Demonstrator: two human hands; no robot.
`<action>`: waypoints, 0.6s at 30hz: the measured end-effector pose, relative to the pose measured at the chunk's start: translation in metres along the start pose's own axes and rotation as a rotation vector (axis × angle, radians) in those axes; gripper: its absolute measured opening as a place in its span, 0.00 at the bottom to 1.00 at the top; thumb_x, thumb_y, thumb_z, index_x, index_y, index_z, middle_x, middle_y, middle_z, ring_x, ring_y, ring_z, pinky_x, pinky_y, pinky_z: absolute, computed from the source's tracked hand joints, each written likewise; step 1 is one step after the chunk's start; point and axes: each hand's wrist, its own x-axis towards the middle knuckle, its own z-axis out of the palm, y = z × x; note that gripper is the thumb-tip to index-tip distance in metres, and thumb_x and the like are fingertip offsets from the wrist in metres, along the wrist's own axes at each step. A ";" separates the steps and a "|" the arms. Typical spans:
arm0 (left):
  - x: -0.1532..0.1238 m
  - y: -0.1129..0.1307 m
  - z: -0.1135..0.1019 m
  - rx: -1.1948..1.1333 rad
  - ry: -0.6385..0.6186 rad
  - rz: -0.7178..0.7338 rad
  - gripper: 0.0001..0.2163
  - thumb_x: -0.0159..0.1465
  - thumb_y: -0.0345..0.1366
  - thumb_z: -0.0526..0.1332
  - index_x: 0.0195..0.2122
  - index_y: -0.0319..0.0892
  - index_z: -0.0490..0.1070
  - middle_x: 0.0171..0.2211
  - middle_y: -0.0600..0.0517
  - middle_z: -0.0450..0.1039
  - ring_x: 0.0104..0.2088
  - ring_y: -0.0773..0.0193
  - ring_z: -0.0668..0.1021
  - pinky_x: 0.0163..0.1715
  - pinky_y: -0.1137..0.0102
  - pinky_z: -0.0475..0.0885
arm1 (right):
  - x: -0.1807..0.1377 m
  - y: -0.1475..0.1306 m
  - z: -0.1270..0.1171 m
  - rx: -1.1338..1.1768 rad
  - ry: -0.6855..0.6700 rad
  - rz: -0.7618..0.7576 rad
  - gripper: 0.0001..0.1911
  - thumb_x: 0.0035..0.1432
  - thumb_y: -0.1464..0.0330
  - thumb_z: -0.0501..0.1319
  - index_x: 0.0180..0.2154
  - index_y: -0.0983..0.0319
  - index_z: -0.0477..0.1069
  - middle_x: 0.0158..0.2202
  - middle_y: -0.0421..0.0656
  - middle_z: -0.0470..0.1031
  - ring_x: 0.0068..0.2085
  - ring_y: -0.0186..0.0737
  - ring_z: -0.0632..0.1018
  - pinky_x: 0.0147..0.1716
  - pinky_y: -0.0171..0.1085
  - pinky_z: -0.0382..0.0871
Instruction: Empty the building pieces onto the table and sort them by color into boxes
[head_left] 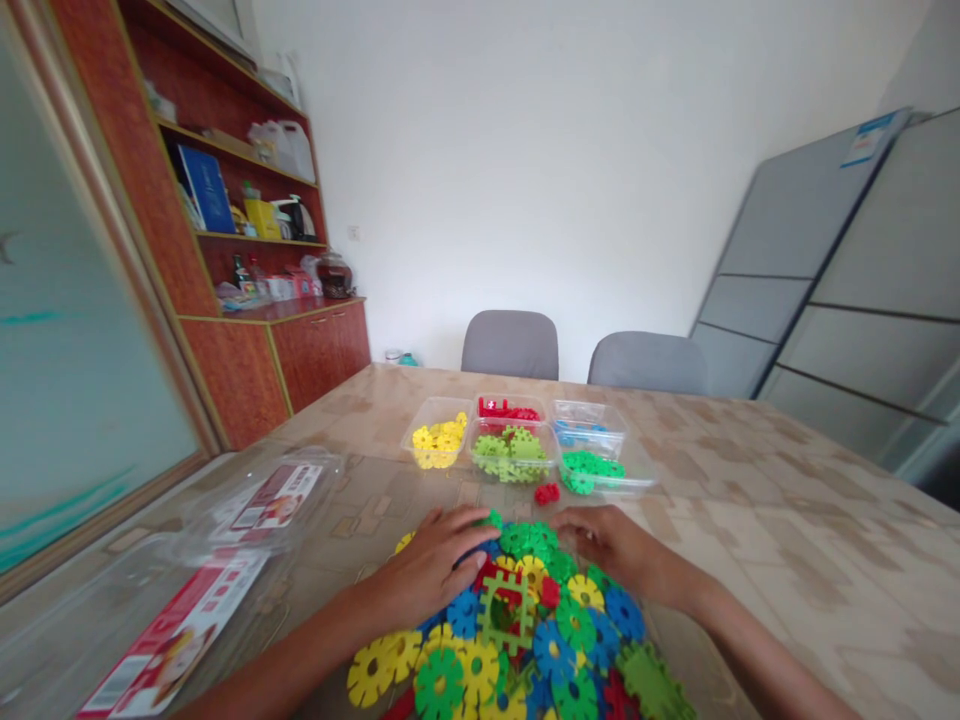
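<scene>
A heaped pile of plastic snowflake-shaped building discs [555, 650] in green, yellow, blue and red lies on the table in front of me. My left hand [431, 562] rests over the pile's left far side, fingers stretched and thumb apart, touching blue and green discs. On the far right edge, my right hand [619, 548] bends loosely over green discs [536, 540], its fingertips partly hidden and nothing visibly gripped. Between the hands lies a light-green square piece with notched edges [508, 610]. One red piece [547, 494] sits apart beyond the pile.
Clear tubs stand beyond the pile, holding yellow discs [439, 442], light-green pieces [510, 455], red pieces [506, 410], blue pieces [581, 432] and green discs [592, 472]. Clear lids with red-white labels [187, 620] lie at left. Two grey chairs [510, 342] face the table's far edge.
</scene>
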 end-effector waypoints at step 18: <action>0.002 0.000 0.013 0.032 0.177 0.060 0.20 0.62 0.24 0.51 0.53 0.42 0.70 0.61 0.45 0.61 0.58 0.54 0.67 0.58 0.59 0.62 | 0.010 -0.021 0.038 -0.313 -0.012 -0.117 0.22 0.60 0.79 0.54 0.54 0.57 0.68 0.52 0.48 0.70 0.54 0.46 0.69 0.54 0.44 0.64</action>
